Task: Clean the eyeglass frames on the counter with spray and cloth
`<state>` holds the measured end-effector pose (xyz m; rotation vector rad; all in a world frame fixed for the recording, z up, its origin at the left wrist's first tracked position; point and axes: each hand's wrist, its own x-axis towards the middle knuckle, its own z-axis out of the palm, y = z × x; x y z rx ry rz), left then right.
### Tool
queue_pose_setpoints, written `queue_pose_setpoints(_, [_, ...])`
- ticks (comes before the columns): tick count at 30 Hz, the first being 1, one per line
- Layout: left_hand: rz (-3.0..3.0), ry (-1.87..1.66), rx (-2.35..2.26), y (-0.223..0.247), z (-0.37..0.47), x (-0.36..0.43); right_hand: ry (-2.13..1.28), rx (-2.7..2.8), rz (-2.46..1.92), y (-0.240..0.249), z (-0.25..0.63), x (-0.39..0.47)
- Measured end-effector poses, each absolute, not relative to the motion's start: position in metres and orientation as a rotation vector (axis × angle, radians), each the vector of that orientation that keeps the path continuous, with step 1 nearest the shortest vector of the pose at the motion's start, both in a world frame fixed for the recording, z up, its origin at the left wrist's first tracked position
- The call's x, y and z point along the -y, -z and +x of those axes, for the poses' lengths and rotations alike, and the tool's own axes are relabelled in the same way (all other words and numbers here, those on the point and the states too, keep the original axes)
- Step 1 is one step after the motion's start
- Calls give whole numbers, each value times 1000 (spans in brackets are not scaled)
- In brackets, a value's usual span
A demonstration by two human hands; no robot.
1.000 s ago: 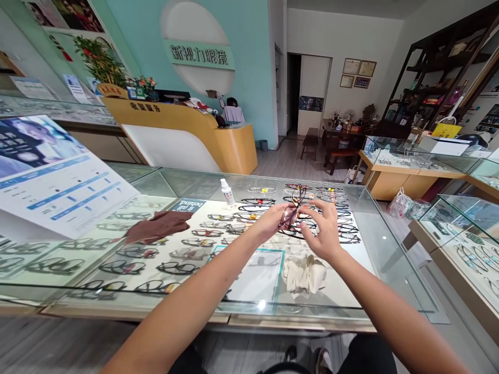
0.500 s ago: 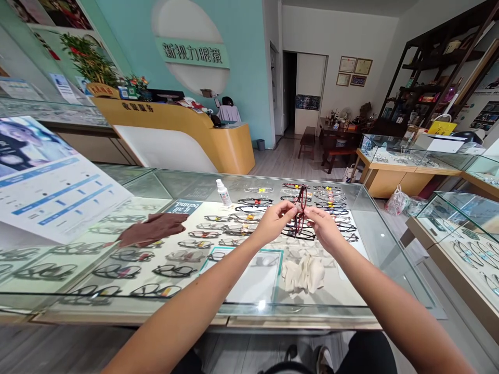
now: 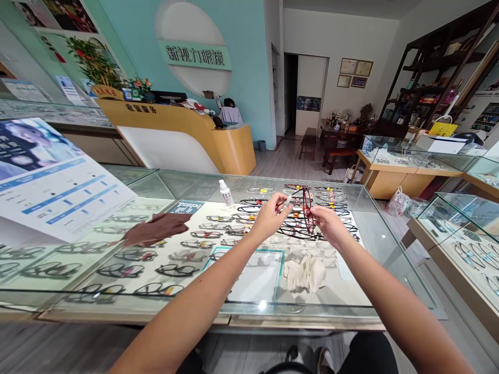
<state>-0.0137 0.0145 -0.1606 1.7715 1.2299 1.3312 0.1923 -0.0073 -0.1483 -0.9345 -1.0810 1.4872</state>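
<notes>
Above the glass display counter [image 3: 257, 306], a dark red pair of glasses [image 3: 307, 213] is held upright between both hands. My left hand [image 3: 272, 215] has its fingers closed on one side of the frame, near a small white tag. On the other side, my right hand [image 3: 328, 223] pinches the rim. Below them a crumpled cream cloth [image 3: 305, 274] lies on the glass beside a teal-edged tray [image 3: 257, 275]. A white bottle [image 3: 225, 193] stands at the counter's far side. To the left lies a brown cloth [image 3: 158, 229].
Rows of glasses [image 3: 175, 270] fill the counter under the glass. A large printed card [image 3: 70, 187] stands at the left. Another display case [image 3: 468, 244] is at the right, and a wooden reception desk [image 3: 234, 148] stands beyond.
My left hand has moved a little left, away from my right hand. The glasses have turned, so the frame shows wider between the hands. The view has shifted slightly.
</notes>
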Motion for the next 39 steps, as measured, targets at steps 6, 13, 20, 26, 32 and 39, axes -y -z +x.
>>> queue_pose_setpoints(6, [1759,-1426,-1299,157,-16,-13,-1509,1130,-934,151,191,7])
queue_pose_setpoints(13, [1771,-1444,-1312,159,-19,-18,-1665,1161,-907,142,196,10])
queue_pose_setpoints(20, [1509,-1518,-1112,162,-21,-32,-1848,1093,-804,140,199,13])
queue_pose_setpoints(26, [1506,-1910,-1284,160,-18,-23,-1710,982,-787,144,203,7])
queue_pose_setpoints(32, [2495,-1651,-1129,157,-10,-1,-1695,951,-747,142,204,8])
queue_pose_setpoints(39, [2686,-1469,-1136,163,-10,-4,-1675,983,-723,138,201,13])
